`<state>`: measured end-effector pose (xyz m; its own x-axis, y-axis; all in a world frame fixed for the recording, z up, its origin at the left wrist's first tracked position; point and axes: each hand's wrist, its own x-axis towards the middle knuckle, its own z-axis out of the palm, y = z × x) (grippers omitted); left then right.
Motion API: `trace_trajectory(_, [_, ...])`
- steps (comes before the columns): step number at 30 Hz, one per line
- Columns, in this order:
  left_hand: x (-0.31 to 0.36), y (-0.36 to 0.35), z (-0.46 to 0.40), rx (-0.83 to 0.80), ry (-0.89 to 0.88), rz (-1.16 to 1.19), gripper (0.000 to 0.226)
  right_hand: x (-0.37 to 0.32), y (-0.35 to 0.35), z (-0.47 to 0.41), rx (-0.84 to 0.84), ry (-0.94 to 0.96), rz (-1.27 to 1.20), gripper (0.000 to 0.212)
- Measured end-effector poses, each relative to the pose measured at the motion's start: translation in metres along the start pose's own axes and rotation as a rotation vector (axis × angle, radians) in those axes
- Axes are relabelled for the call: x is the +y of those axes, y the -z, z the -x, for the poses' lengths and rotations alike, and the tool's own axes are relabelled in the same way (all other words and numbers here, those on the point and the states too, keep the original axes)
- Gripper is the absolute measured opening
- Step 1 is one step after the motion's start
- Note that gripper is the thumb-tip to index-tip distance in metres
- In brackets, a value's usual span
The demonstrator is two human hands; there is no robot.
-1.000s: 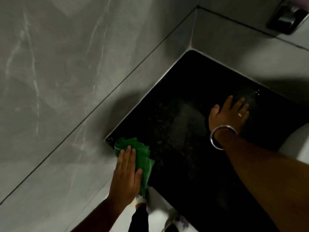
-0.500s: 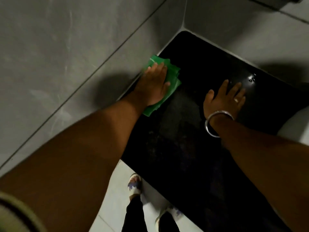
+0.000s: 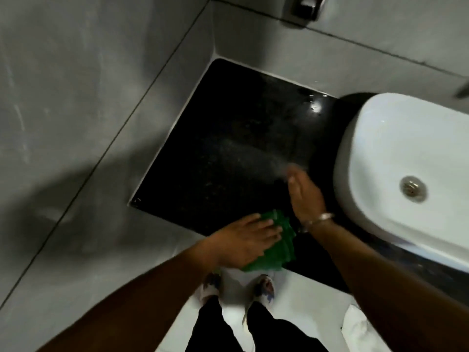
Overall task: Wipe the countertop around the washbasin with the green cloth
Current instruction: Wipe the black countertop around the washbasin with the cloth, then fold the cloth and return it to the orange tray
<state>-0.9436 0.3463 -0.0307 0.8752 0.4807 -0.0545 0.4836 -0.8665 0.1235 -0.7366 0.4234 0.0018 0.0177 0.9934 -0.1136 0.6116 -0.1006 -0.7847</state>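
Observation:
The black stone countertop (image 3: 236,148) fills the corner between two grey walls. A white washbasin (image 3: 396,158) with a metal drain stands on its right side. My left hand (image 3: 243,242) lies flat on the folded green cloth (image 3: 279,250) at the counter's front edge. My right hand (image 3: 304,194), with a metal bangle on the wrist, is blurred and sits edge-on just left of the basin, fingers straight and together, holding nothing. A pale wiped streak runs across the counter from the right hand toward the back.
Grey tiled walls (image 3: 88,97) close the counter at the left and back. A dark fitting (image 3: 305,6) is mounted on the back wall. Below the counter's front edge I see the white floor, my feet (image 3: 238,288) and a white paper (image 3: 355,329).
My left hand has pulled the green cloth from the back left wall to the counter's front edge. My right hand has drawn back toward the basin. The view now takes in the washbasin.

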Motion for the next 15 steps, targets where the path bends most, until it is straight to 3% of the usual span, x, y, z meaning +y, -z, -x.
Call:
trace_trajectory(3, [-0.031,0.007,0.026,0.037,0.213,0.087,0.068,0.009,0.008,0.071,-0.196,0.125,0.311,0.053])
trace_trajectory(5, [-0.045,0.012,0.041,0.039,0.353,0.095,0.076,0.008,0.003,0.091,-0.294,0.18,0.505,0.073])
trace_trajectory(8, [-0.053,0.017,0.054,0.034,0.403,0.091,0.072,-0.009,-0.012,0.087,-0.241,0.049,0.649,0.106])
trace_trajectory(10, [-0.053,0.021,0.054,0.012,0.406,0.124,0.063,-0.02,-0.027,0.079,-0.216,-0.101,0.686,0.114])
trace_trajectory(11, [-0.053,0.024,0.052,-0.018,0.416,0.162,0.056,-0.024,-0.034,0.076,-0.217,-0.158,0.679,0.109])
trace_trajectory(13, [-0.052,0.031,0.043,-0.094,0.434,0.286,0.038,-0.027,-0.038,0.074,-0.229,-0.266,0.574,0.08])
trace_trajectory(15, [-0.051,0.037,0.038,-0.164,0.448,0.43,0.022,-0.026,-0.035,0.087,-0.218,-0.379,0.253,0.048])
